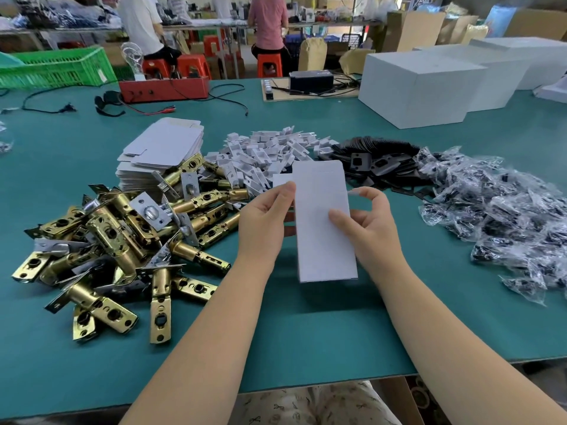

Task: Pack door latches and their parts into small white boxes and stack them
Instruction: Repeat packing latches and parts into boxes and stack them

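- One small white box is held above the green table mat, between the two hands, in front of the heaps of parts.
- Its long axis is seen to run from the person outward, the far end tilted slightly left; the broad plain face is turned toward the camera. A flap stands out at the far left corner.
- The box is of smooth matt white card, rectangular and slim.
- The left hand is clasped on the box's left edge, thumb tip pressed near the upper corner.
- The right hand is closed round the right edge, thumb laid on the front face, fingers curled behind.
- Door latches are heaped at left: brass-coloured tubular bodies with flat silver faceplates, glossy metal.
- A stack of flat white box blanks is set just behind the latches.
- White plastic inserts, angular and small, are piled beyond the box.
- Black plates, flat with cut-outs, lie to the right of the inserts.
- Clear crinkled bags with dark small parts are spread at far right.
- Large white cartons stand at the far right of the table.
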Tool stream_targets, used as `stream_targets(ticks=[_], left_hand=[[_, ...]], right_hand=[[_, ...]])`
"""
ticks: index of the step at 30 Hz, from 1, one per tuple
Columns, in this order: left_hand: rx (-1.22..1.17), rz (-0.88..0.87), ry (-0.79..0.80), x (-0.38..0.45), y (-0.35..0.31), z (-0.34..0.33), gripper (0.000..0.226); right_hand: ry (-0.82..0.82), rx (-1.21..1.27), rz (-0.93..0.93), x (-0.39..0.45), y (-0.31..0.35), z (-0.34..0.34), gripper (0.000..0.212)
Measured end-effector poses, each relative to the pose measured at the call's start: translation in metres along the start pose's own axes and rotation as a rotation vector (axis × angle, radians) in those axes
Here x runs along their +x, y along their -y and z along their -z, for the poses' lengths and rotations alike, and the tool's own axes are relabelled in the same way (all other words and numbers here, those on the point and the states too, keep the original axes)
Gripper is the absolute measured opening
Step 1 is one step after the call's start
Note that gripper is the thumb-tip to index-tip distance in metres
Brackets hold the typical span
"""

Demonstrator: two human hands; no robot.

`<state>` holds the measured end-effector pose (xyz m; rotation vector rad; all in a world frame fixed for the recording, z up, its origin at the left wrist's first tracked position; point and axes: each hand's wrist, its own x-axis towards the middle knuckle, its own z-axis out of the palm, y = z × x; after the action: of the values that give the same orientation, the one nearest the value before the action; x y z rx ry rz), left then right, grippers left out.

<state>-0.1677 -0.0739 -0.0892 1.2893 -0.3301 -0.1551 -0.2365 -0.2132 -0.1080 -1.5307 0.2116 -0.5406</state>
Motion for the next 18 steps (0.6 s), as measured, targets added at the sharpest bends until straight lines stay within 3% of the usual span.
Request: stream_targets(ticks=[2,5,7,9,12,14,16,18], left_hand=[[0.055,0.029,0.120,-0.003,0.001,-0.002,0.022],[0.265,0.033,0.350,-0.009,0.010,-0.006,0.062],[0.280,0.042,0.444,-0.013,0.015,-0.009,0.079],[0.237,0.051,0.455,-0.014,0.012,-0.011,0.076],[0.091,0.107,0.382,-0.013,0.003,-0.010,0.048],[0.061,0.074,0.297,-0.013,0.000,-0.011,0.035],[0.143,0.015,0.248,-0.011,0.002,-0.011,0.045],[0.179,0.037,0.291,-0.008,0.007,-0.008,0.076]], right_hand=[[-0.090,0.027,0.010,0.003,0.000,0.003,0.036],[-0.163,-0.016,0.002,0.005,-0.001,0.005,0.026],[-0.163,-0.013,0.002,0.004,0.000,0.006,0.021],[-0.165,0.001,-0.006,0.005,0.000,0.007,0.016],[-0.139,-0.018,-0.063,0.007,0.000,0.005,0.004],[-0.086,0.058,-0.128,0.009,0.002,0.006,0.011],[0.002,0.151,-0.186,0.009,0.005,0.009,0.017],[0.104,0.136,-0.168,0.006,0.008,0.008,0.023]])
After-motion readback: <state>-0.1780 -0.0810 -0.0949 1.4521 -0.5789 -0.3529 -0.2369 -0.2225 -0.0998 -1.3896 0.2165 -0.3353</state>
